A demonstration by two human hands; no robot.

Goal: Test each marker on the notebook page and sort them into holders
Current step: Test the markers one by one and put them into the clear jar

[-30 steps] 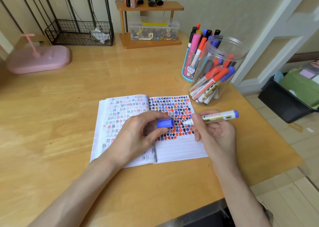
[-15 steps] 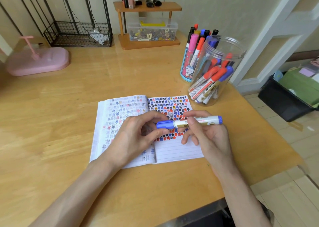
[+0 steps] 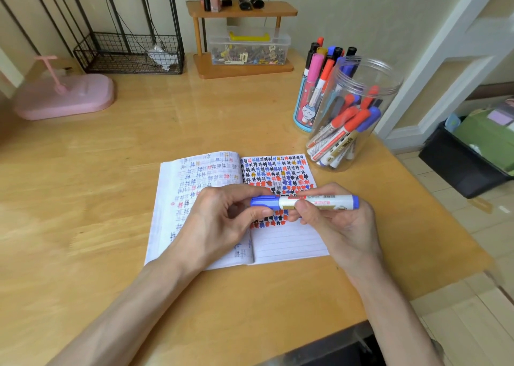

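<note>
Above the open notebook (image 3: pixel 289 243), over its right-hand page, a blue marker (image 3: pixel 317 202) lies level between both hands. Its blue cap (image 3: pixel 265 201) sits on the barrel's left end. The left hand (image 3: pixel 219 224) pinches that cap between thumb and curled fingers. The right hand (image 3: pixel 342 224) has its fingers wrapped round the white barrel. The page beneath is packed with black, red and blue test marks over its upper part, with blank lines below. Beyond the notebook's far right corner stands a clear jar (image 3: pixel 358 115) of red and blue markers, and farther from the notebook a blue pen cup (image 3: pixel 304 112) holding more. Well back from the notebook on the wooden table (image 3: pixel 83 199) are a pink base (image 3: pixel 66 98), a wire basket (image 3: pixel 128 54) and a small wooden shelf (image 3: pixel 242 12).
</note>
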